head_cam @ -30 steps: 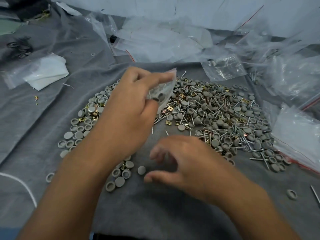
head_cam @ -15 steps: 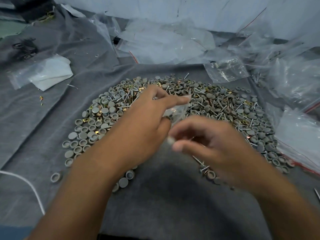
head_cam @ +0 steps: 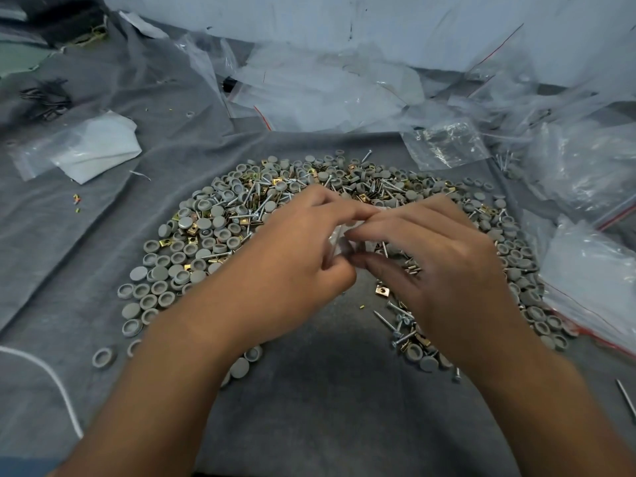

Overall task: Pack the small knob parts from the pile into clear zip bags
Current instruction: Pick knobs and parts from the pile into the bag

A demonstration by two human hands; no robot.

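Head camera, and we're looking straight down on our two hands meeting over the heap. Our left hand (head_cam: pixel 292 249) comes in from the lower left, its forefinger and thumb curled and pinching one edge of a small clear zip bag (head_cam: pixel 339 241); our right hand (head_cam: pixel 437 266) faces it from the lower right, fingers bent and pinching the same bag at its other side, so the two sets of fingertips nearly touch. The bag is mostly hidden between the fingers, only a crumpled sliver of film showing, and we cannot tell what is inside it. It is held just above the middle of the pile of grey knob caps (head_cam: pixel 213 232), which spreads in a wide arc across the grey cloth (head_cam: pixel 327 407) behind and beside both hands. Mixed through that pile we see silver screws (head_cam: pixel 395 321) and small brass clip nuts (head_cam: pixel 382 290), one of them lying alone on the cloth just under our right thumb. A few caps sit apart at the near-left edge, one loose ring-shaped cap (head_cam: pixel 104 357) by itself. Further back lies a heap of empty clear bags (head_cam: pixel 327 87); on the right, filled bags with red seal strips (head_cam: pixel 592 277); on the far left, a folded white sheet in a bag (head_cam: pixel 89 146); and a white cord (head_cam: pixel 51 380) curves along the near-left corner.
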